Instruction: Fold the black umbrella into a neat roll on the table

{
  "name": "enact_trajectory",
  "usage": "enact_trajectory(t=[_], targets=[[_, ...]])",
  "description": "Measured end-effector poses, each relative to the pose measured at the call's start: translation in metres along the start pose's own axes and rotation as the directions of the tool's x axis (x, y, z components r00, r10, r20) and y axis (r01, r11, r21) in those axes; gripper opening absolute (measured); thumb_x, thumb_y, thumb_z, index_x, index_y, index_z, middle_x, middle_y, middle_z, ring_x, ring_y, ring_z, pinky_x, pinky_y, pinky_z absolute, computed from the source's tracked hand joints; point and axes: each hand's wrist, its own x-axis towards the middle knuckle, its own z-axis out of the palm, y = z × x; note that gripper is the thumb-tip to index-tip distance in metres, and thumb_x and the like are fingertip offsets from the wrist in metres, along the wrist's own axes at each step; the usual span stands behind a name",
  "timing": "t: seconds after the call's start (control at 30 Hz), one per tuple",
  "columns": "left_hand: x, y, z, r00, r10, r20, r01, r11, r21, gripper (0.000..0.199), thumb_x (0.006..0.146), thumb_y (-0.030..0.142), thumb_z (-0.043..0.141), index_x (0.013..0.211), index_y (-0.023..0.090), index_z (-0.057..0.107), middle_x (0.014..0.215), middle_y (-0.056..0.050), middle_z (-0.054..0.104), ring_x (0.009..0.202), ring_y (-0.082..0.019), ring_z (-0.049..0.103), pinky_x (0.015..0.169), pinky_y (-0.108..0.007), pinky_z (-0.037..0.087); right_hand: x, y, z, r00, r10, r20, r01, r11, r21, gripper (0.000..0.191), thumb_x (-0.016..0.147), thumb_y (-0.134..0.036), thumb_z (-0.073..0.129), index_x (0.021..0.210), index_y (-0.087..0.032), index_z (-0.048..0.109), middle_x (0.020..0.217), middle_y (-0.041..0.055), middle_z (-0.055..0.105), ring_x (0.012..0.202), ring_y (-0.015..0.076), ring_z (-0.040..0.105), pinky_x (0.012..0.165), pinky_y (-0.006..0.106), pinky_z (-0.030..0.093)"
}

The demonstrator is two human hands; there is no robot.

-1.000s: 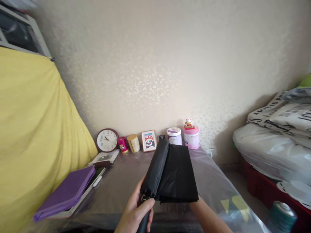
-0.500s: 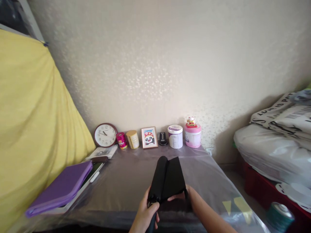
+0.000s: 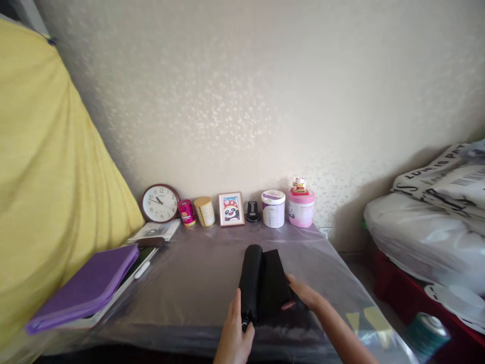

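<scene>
Low in the middle, a black cylinder [image 3: 250, 280] that looks like a folded umbrella tilts away from me above the table. My left hand [image 3: 237, 323] is closed around its near end, thumb by a small shiny ring and fingers along the left side. Tight against the cylinder's right side is a flat black piece [image 3: 273, 283] with straight edges; I cannot tell if the two are joined. My right hand [image 3: 299, 294] is closed on the right edge of this piece, its fingers partly hidden behind it.
Along the back of the table [image 3: 189, 283] stand a clock [image 3: 160, 203], several tins and tubs, a panda picture frame [image 3: 231, 209] and a small black stand [image 3: 253, 211]. A purple folder [image 3: 85, 288] lies at left. Right of the table are plastic-wrapped bundles [image 3: 420, 235] and a teal can [image 3: 428, 334].
The left hand has shifted from gripping below the cylinder to lying along its lower left side. The right hand has moved slightly up the flat piece's right edge. The view has shifted slightly.
</scene>
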Motion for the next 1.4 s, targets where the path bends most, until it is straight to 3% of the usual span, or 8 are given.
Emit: enact_trajectory(t=[0.07,0.17,0.3,0.47,0.63,1.0,1.27,1.4], targets=[[0.000,0.003,0.001,0.997,0.080,-0.024,-0.077,0.992,0.098,0.073,0.074,0.018,0.042,0.138,0.017,0.009,0.140,-0.011,0.026,0.112,-0.019,0.047,0.089,-0.026,0.041,-0.002,0.000,-0.016,0.979,-0.070,-0.192,0.036,0.984,-0.174,0.021,0.070,-0.021,0.047,0.080,-0.017,0.065,0.078,0.0031,0.067,0.079,0.0187,0.060,0.068,0.027,0.048],[-0.002,0.013,0.002,0.994,0.110,-0.022,-0.103,0.971,0.215,0.071,0.074,0.014,0.037,0.138,0.009,0.006,0.142,-0.013,0.021,0.124,-0.018,0.034,0.099,-0.025,0.030,-0.001,-0.002,-0.025,0.930,-0.048,-0.364,-0.051,0.964,-0.259,0.025,0.077,-0.026,0.040,0.075,-0.017,0.063,0.071,0.0033,0.064,0.068,0.0152,0.059,0.059,0.023,0.046],[-0.007,0.027,0.002,0.998,0.068,0.000,-0.064,0.949,0.308,0.071,0.074,0.011,0.035,0.138,0.011,0.004,0.143,-0.012,0.018,0.122,-0.017,0.037,0.097,-0.022,0.029,0.002,-0.006,-0.018,0.922,0.064,-0.381,-0.154,0.966,-0.209,0.029,0.080,-0.034,0.036,0.077,-0.017,0.059,0.066,0.0022,0.060,0.052,0.0117,0.056,0.044,0.020,0.040],[-0.011,0.034,0.002,0.998,0.063,-0.010,-0.056,0.936,0.347,0.070,0.075,0.011,0.034,0.139,0.012,0.005,0.144,-0.012,0.018,0.119,-0.019,0.041,0.094,-0.022,0.031,0.004,-0.007,-0.012,0.865,-0.122,-0.487,-0.167,0.845,-0.509,0.026,0.081,-0.037,0.041,0.083,-0.018,0.059,0.073,0.0065,0.064,0.069,0.0173,0.060,0.059,0.025,0.041],[-0.011,0.031,0.004,0.997,0.071,-0.016,-0.061,0.932,0.358,0.070,0.076,0.012,0.033,0.139,0.014,0.002,0.143,-0.013,0.019,0.114,-0.019,0.046,0.091,-0.023,0.034,0.004,-0.007,-0.009,0.875,-0.116,-0.471,-0.223,0.766,-0.603,0.028,0.081,-0.037,0.043,0.069,-0.020,0.061,0.070,0.0071,0.066,0.070,0.0202,0.060,0.062,0.027,0.037],[-0.010,0.029,0.006,0.999,0.042,-0.020,-0.030,0.910,0.413,0.071,0.076,0.012,0.034,0.139,0.014,0.001,0.142,-0.015,0.020,0.104,-0.020,0.053,0.081,-0.024,0.039,0.029,-0.021,0.005,0.860,-0.205,-0.467,-0.054,0.874,-0.483,0.022,0.074,-0.033,0.047,0.061,-0.017,0.055,0.053,-0.0008,0.054,0.054,0.0141,0.050,0.051,0.024,0.035],[-0.008,0.027,0.006,1.000,0.027,-0.006,-0.021,0.888,0.459,0.071,0.076,0.012,0.034,0.138,0.012,0.000,0.140,-0.017,0.024,0.101,-0.020,0.055,0.079,-0.025,0.040,0.057,-0.060,0.047,0.911,-0.088,-0.403,-0.042,0.952,-0.304,0.029,0.077,-0.029,0.048,0.098,-0.012,0.056,0.072,0.0028,0.062,0.059,0.0132,0.056,0.044,0.020,0.039],[-0.006,0.026,0.006,1.000,0.023,0.003,-0.022,0.882,0.471,0.071,0.075,0.011,0.035,0.138,0.011,0.004,0.139,-0.017,0.025,0.099,-0.020,0.056,0.080,-0.026,0.041,0.070,-0.060,0.064,0.916,-0.086,-0.391,-0.055,0.940,-0.336,0.027,0.077,-0.025,0.049,0.100,-0.012,0.055,0.078,0.0063,0.066,0.067,0.0146,0.061,0.049,0.020,0.042]])
